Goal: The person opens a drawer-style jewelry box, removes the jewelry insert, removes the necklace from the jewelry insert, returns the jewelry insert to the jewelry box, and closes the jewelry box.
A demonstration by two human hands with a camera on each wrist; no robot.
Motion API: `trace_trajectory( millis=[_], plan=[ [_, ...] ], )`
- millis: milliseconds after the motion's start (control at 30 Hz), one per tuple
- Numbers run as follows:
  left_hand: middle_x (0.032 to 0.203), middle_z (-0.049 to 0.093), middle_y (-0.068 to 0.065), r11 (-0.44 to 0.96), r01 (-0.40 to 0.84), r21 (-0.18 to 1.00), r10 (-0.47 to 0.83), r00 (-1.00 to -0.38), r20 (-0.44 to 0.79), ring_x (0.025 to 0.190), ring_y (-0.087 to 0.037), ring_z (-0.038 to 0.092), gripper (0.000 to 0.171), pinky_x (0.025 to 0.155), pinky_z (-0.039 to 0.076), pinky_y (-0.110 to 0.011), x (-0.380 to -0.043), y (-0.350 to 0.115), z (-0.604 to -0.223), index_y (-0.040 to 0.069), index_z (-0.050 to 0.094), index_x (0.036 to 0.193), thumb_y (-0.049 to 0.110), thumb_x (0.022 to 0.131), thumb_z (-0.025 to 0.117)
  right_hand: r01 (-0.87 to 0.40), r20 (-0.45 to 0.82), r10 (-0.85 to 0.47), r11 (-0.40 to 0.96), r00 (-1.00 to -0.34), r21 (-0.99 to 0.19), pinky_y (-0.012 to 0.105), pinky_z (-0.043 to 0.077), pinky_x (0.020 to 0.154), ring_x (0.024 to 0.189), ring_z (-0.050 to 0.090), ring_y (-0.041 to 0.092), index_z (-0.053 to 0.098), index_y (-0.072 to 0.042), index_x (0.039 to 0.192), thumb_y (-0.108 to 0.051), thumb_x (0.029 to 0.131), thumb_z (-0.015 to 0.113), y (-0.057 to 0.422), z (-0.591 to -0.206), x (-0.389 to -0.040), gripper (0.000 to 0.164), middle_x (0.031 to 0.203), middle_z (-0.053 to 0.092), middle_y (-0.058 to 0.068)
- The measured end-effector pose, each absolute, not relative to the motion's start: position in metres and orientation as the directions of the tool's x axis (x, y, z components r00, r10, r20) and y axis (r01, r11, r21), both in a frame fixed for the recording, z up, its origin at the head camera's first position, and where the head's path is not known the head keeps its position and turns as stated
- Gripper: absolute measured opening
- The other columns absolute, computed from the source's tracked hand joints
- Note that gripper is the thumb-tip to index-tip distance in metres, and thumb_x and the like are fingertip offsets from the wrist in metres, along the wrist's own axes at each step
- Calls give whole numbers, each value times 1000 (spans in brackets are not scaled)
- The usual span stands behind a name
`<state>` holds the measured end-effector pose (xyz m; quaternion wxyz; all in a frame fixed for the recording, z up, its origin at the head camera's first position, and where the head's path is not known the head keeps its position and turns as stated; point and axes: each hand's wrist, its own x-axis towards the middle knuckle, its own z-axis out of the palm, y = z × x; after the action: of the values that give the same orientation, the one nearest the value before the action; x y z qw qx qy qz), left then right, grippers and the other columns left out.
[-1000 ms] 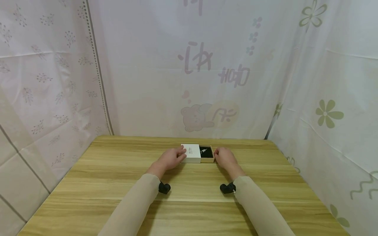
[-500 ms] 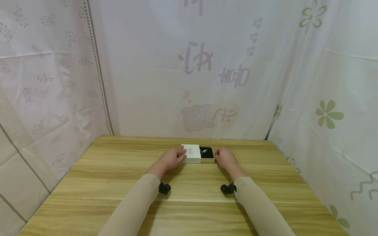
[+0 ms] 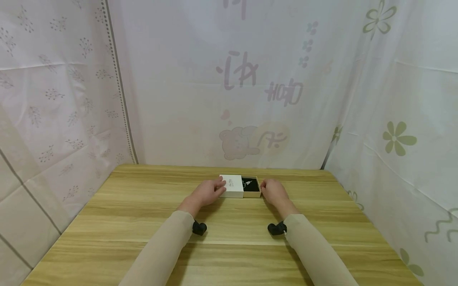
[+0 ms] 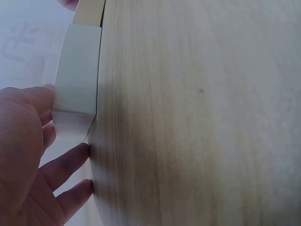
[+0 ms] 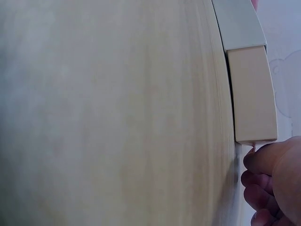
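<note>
Near the far edge of the table lies a small sliding gift box, its white sleeve (image 3: 231, 186) printed with small lettering. The pale tan drawer (image 5: 254, 96) sticks out of the sleeve to the right. Inside the drawer, a small silver-coloured ornament (image 3: 247, 183) lies on a black insert; its exact kind is too small to tell. My left hand (image 3: 208, 191) holds the sleeve at its left end, with some fingers touching the table. At the drawer's right end, my right hand (image 3: 273, 191) pinches a small pull tab (image 5: 252, 149), its other fingers curled.
The wood-grain table (image 3: 229, 254) spreads out in front of the box. A printed white curtain (image 3: 179, 99) hangs behind the table, with more cloth along both sides. Black wrist devices (image 3: 276, 228) sit at both cuffs.
The drawer has slid very slightly further right out of the sleeve, together with my right hand, mostly in the first half second. My left hand and the sleeve stay in place.
</note>
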<state>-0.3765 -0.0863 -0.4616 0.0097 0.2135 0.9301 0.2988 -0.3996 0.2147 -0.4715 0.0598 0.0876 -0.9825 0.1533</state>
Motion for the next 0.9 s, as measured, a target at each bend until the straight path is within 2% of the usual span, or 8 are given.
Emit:
trace_trajectory(
  millis=[267,900],
  plan=[
    [175,44,-10,726,386,570,398,-911,110,162,-33,43,46,133,37,-50,-375,-87,-461,12,59,159,30,116,57,-194,144,-158,938,-977,-288,52,62,93,99,74,33,75,-5,106,-12,109,62,215,-469,-397,15,107,78,14],
    [174,45,-10,726,394,564,401,-908,118,162,-33,44,47,133,37,-50,-378,-88,-464,12,60,158,31,116,57,-185,141,-151,943,-979,-275,54,61,95,101,73,34,75,-5,105,-11,108,62,218,-468,-396,14,107,77,15]
  ],
)
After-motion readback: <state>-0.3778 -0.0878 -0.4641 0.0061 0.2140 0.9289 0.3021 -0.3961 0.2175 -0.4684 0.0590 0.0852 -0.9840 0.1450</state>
